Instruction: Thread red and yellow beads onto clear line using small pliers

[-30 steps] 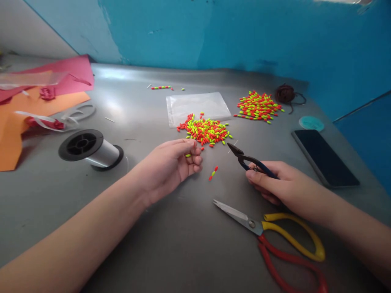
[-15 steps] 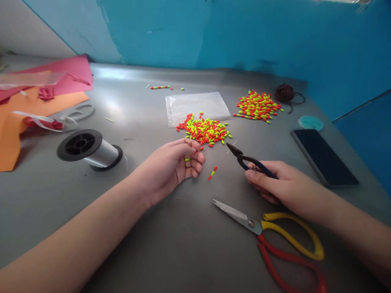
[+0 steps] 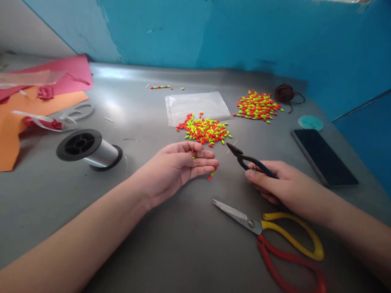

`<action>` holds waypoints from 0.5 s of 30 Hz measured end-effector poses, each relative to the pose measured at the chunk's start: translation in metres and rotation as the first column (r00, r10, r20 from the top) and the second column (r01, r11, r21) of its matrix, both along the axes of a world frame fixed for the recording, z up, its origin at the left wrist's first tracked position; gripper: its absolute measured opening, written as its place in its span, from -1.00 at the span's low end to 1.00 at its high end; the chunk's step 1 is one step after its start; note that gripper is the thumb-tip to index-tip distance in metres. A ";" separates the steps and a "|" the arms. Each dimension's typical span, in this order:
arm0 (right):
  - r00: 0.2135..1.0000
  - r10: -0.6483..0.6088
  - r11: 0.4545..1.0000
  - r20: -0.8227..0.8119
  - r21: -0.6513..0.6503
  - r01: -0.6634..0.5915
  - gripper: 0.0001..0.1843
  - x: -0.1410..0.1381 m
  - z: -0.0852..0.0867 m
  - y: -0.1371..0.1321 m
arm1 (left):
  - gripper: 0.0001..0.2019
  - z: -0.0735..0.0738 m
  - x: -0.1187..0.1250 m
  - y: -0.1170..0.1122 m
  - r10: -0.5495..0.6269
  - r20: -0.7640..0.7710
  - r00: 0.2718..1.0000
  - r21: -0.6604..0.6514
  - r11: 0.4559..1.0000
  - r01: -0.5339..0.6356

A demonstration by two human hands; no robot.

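My left hand (image 3: 183, 162) is palm up, its fingers stretched out. A red bead (image 3: 192, 151) and a green bead (image 3: 193, 158) rest on its fingers beside the thumb. Just past the fingertips, a short row of red and green beads (image 3: 213, 174) lies on the table, partly hidden. My right hand (image 3: 269, 179) is closed round dark-handled pliers (image 3: 236, 151). At the jaws of the pliers shows a thin, pale, straight piece like a needle or wire (image 3: 231, 147). Scissors (image 3: 244, 217) with yellow and red handles lie in front of my right hand.
A loose bead pile (image 3: 207, 129) sits by a clear plastic bag (image 3: 198, 103); another bead pile (image 3: 258, 106) is at back right. A thread spool (image 3: 104, 154) stands left, near coloured paper (image 3: 73, 73). A phone (image 3: 324, 156) and dark yarn (image 3: 284, 93) are on the right.
My left hand's fingers have uncurled and reach further right, now partly covering the short row of beads. My right hand and the pliers have stayed in place.
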State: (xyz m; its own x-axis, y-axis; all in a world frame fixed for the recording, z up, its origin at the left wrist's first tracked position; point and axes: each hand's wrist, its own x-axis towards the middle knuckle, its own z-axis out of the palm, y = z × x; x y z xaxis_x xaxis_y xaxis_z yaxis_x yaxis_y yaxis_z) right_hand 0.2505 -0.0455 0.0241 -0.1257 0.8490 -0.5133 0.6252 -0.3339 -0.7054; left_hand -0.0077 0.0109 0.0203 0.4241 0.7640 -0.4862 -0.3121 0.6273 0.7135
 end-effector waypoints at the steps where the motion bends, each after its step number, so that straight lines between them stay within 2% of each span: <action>1: 1.000 0.001 1.000 0.002 -0.001 -0.001 -0.49 0.000 0.000 0.000 | -0.77 0.000 0.000 -0.001 0.001 0.010 1.000 0.007 1.000 -0.001; 8: 1.000 0.012 1.000 -0.001 -0.011 -0.012 -0.48 0.002 0.001 0.000 | -0.86 0.002 0.002 -0.003 -0.020 0.055 0.998 0.048 0.999 0.018; 15: 1.000 0.012 1.000 -0.003 -0.007 -0.012 -0.49 0.000 0.000 0.000 | -0.85 0.001 0.005 -0.002 -0.003 -0.010 1.000 0.041 0.999 0.003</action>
State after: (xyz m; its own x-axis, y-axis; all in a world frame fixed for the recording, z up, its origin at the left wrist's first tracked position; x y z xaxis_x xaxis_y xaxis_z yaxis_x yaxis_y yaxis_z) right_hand 0.2508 -0.0454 0.0243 -0.1377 0.8437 -0.5188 0.6273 -0.3310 -0.7049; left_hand -0.0025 0.0089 0.0217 0.4220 0.7822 -0.4583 -0.3030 0.5982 0.7419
